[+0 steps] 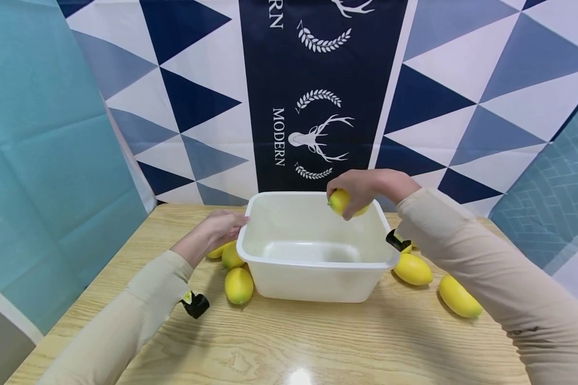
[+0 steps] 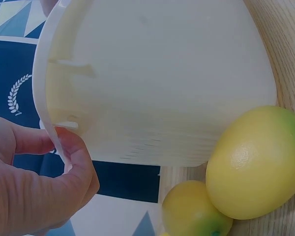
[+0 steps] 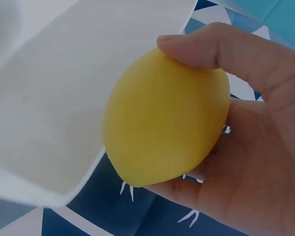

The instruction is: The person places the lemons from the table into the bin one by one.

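A white plastic basin (image 1: 313, 280) stands on the wooden table. My left hand (image 1: 217, 230) pinches its left rim, thumb on the outside and fingers curled over the edge in the left wrist view. Above the basin's back right part, my right hand (image 1: 363, 187) holds a yellow lemon (image 1: 339, 201). In the right wrist view the thumb lies over one side of this lemon (image 3: 162, 118), and the fingers behind it are partly hidden. Left of the basin, below my left hand, lie several lemons, the nearest lemon (image 1: 239, 286) close against the wall.
On the right are a lemon (image 1: 412, 269) beside the basin and another lemon (image 1: 459, 297) near my right sleeve; more yellow shows behind that wrist. A patterned cloth (image 1: 318, 80) hangs behind the table (image 1: 270, 342). Black wrist cameras sit below both cuffs.
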### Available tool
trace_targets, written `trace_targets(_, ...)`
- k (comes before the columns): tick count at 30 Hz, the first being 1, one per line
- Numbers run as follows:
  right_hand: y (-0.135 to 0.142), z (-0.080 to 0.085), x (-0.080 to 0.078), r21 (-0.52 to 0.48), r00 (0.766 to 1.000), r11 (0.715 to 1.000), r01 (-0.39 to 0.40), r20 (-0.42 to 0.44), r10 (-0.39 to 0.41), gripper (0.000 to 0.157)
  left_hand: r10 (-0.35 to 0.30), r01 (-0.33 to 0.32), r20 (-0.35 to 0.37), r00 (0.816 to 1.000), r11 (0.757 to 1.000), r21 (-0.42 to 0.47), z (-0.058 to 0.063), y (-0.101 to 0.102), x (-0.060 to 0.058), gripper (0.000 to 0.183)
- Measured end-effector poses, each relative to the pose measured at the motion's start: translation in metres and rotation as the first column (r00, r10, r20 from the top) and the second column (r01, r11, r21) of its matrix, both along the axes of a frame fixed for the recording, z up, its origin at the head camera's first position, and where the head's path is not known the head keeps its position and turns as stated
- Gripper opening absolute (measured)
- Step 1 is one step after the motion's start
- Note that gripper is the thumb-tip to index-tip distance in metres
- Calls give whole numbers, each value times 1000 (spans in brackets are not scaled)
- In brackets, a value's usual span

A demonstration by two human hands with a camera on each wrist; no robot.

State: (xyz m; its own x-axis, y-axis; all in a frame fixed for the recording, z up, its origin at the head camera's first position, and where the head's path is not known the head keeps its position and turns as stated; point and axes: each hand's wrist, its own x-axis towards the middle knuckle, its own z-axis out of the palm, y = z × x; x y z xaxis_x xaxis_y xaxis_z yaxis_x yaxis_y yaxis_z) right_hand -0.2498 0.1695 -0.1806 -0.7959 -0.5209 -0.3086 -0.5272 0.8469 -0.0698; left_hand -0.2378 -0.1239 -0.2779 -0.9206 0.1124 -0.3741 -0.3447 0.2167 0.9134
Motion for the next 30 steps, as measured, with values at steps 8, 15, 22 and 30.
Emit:
trace_targets(8, -12, -7, -9, -2, 998, 999, 53, 22, -53, 41, 1, -1, 11, 1000, 1000, -13, 0, 0, 0, 40)
trace_targets(15, -15, -17, -16, 28, 996, 996, 80, 47, -82, 43, 15, -15, 19, 1000, 1000, 4, 2, 1, -1, 40)
trace_targets(22, -17, -24, -21, 83, 995, 993, 81, 50, -85, 40, 6, -6, 12, 1000, 1000, 4, 2, 0, -1, 40)
trace_targets(30, -14, -26, -18, 119, 984, 980, 162, 54, -169, 46, -1, 1, 10, 1000, 1000, -2, 1, -1, -2, 40)
